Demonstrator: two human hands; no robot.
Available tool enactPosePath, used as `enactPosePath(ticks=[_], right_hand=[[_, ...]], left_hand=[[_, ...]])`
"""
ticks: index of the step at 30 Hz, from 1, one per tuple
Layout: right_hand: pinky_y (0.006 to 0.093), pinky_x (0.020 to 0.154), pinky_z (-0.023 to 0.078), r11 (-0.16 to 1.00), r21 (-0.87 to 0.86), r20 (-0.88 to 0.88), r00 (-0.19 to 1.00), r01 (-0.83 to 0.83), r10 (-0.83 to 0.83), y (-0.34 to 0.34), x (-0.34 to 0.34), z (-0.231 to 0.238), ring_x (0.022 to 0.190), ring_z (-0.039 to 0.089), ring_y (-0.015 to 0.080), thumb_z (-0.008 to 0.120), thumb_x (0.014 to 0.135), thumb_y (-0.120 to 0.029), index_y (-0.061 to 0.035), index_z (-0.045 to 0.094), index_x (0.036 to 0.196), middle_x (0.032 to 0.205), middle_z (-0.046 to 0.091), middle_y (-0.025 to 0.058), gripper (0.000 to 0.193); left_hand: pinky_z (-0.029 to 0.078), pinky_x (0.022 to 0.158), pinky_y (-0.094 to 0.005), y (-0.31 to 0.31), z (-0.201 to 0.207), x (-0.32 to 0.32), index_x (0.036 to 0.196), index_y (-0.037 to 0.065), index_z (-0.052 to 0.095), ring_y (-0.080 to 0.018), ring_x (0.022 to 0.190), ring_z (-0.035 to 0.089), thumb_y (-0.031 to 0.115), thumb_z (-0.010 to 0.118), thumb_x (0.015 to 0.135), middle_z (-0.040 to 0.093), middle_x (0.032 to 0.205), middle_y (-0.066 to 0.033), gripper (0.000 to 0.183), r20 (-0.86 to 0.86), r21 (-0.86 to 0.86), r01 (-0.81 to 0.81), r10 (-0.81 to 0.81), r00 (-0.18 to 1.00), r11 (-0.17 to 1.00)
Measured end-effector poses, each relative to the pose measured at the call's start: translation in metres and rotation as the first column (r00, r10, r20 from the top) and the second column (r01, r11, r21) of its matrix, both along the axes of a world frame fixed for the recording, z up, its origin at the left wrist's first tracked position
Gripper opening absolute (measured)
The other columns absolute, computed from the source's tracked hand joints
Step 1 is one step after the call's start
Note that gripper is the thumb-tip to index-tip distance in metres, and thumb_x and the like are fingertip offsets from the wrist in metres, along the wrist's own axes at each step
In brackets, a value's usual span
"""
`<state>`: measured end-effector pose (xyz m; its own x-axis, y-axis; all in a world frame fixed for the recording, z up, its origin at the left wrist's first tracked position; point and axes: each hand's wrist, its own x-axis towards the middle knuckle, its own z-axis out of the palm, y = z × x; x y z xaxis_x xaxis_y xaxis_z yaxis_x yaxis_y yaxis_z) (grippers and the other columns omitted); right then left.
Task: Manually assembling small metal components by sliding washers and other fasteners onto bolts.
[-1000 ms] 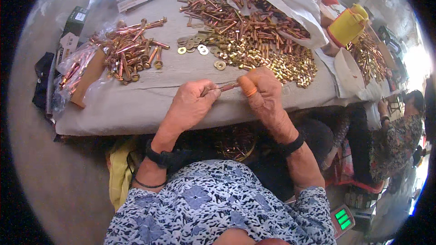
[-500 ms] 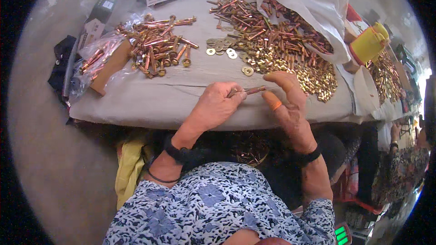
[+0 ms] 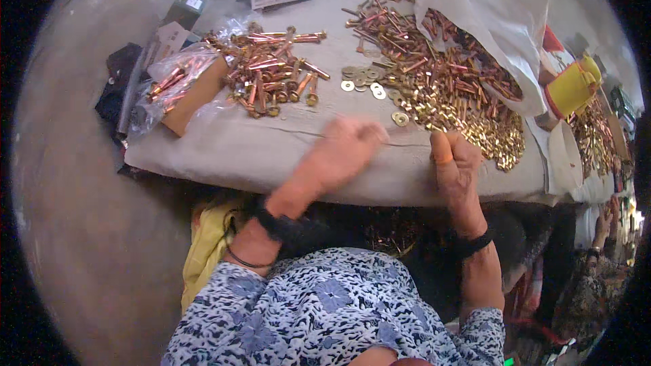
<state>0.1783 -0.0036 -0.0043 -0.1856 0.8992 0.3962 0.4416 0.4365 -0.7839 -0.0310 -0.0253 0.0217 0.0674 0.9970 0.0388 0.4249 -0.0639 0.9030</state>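
Observation:
My left hand [image 3: 349,149], smeared by motion, is closed in a fist over the cloth-covered table. A faint reddish streak at its fingertips looks like the shaft of the bolt held there a moment before. My right hand [image 3: 460,166] is closed, its thumb wrapped in an orange band [image 3: 443,158] and pressed against curled fingers. Whatever lies in that pinch is hidden. Just beyond the right hand spreads a heap of small brass-coloured nuts [image 3: 498,135]. Flat washers [image 3: 366,78] lie to the left of the nuts, with a few stacked nearer [image 3: 400,118].
A pile of flanged bolts [image 3: 271,74] lies at the left beside a cardboard piece [image 3: 196,98] and a plastic bag of bolts [image 3: 169,85]. Coppery bolts [image 3: 434,61] spill from a white sack [image 3: 488,0]. A yellow container [image 3: 573,88] stands at the right.
My right hand has gone from spread fingers to a closed pinch and come nearer. My left hand, which held a bolt, has moved slightly and blurred. The whole view has shifted.

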Motion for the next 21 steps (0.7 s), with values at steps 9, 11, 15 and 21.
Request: enactPosePath(ticks=[9, 11, 15, 21], right_hand=[[0.0334, 0.065, 0.048, 0.964, 0.263, 0.356, 0.932, -0.034, -0.065, 0.024, -0.03, 0.014, 0.073, 0.061, 0.0258, 0.061, 0.078, -0.01, -0.0022, 0.062, 0.094, 0.081, 0.063, 0.0143, 0.018], [0.0391, 0.06, 0.046, 0.924, 0.368, 0.538, 0.835, -0.108, -0.117, 0.034, -0.033, 0.001, 0.068, 0.058, 0.03, 0.062, 0.075, -0.01, -0.0045, 0.063, 0.09, 0.073, 0.058, 0.0138, 0.016], [0.0402, 0.055, 0.044, 0.908, 0.405, 0.524, 0.84, -0.104, -0.138, 0.039, -0.032, -0.008, 0.062, 0.055, 0.029, 0.061, 0.075, -0.01, -0.0063, 0.061, 0.082, 0.067, 0.054, 0.0107, 0.009], [0.0376, 0.056, 0.045, 0.92, 0.391, 0.154, 0.987, -0.014, -0.05, 0.03, -0.025, -0.01, 0.064, 0.056, 0.0281, 0.062, 0.074, -0.006, -0.0047, 0.061, 0.084, 0.069, 0.054, 0.0108, 0.011]], left_hand=[[0.027, 0.038, -0.0193, 0.013, 0.06, -0.113, 0.097, 0.006, 0.057, -0.0023, 0.047, 0.041, 0.039, 0.054, 0.086, 0.051, 0.063, 0.0024, 0.035, 0.175, 0.092, -0.387, 0.367, 0.914, 0.918], [0.026, 0.036, -0.019, 0.009, 0.041, -0.079, 0.082, 0.006, 0.057, -0.0034, 0.044, 0.039, 0.038, 0.048, 0.084, 0.052, 0.06, 0.0001, 0.033, 0.305, 0.015, -0.359, 0.337, 0.89, 0.933], [0.027, 0.037, -0.0182, 0.008, 0.007, -0.03, 0.081, 0.008, 0.06, -0.0031, 0.044, 0.039, 0.031, 0.046, 0.086, 0.051, 0.06, 0.0016, 0.027, 0.299, -0.064, -0.104, 0.118, 0.947, 0.993], [0.032, 0.037, -0.0189, 0.0, -0.006, 0.014, 0.099, 0.005, 0.062, -0.0029, 0.044, 0.042, 0.024, 0.051, 0.09, 0.051, 0.059, 0.0021, 0.024, 0.451, -0.204, 0.07, 0.03, 0.892, 0.976]])
